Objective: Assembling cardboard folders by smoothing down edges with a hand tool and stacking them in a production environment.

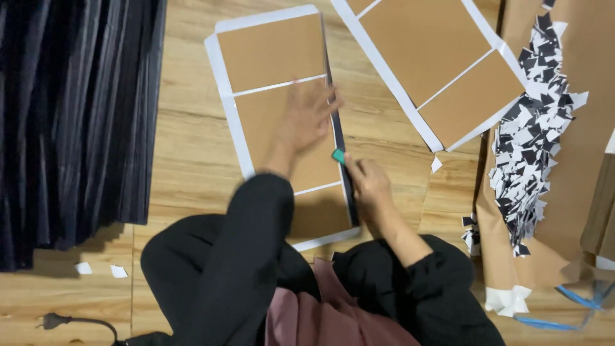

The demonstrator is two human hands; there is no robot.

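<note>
Down on the wooden floor [192, 160], the left hand [306, 118] lies flat with its fingers spread loosely, palm pressed on a brown sheet [282, 109] with white borders, holding it against the boards. The fingertips reach toward the sheet's right edge, where a thin dark strip [341, 160] runs along the side. The right hand [368, 186] is curled closed around a small green-tipped tool [337, 156], of which only the tip shows past the fingers; that tip sits right at the dark strip, just below the left hand. The tool's full shape is hidden inside the grip. The brown sheet's long axis runs away from the person, tilted a little so its far end leans left, and white lines divide it crosswise into panels. Its near end is partly covered by the black sleeve [250, 243] of the left arm. A second brown sheet [435, 57] of the same kind lies to the upper right, turned at an angle, near the first but apart from it. Farther right, a heap of small black and white paper scraps [532, 128] rests on brown paper [589, 77]. Dark pleated cloth [77, 115] covers the floor on the left, with two white scraps [99, 270] beside it.
</note>
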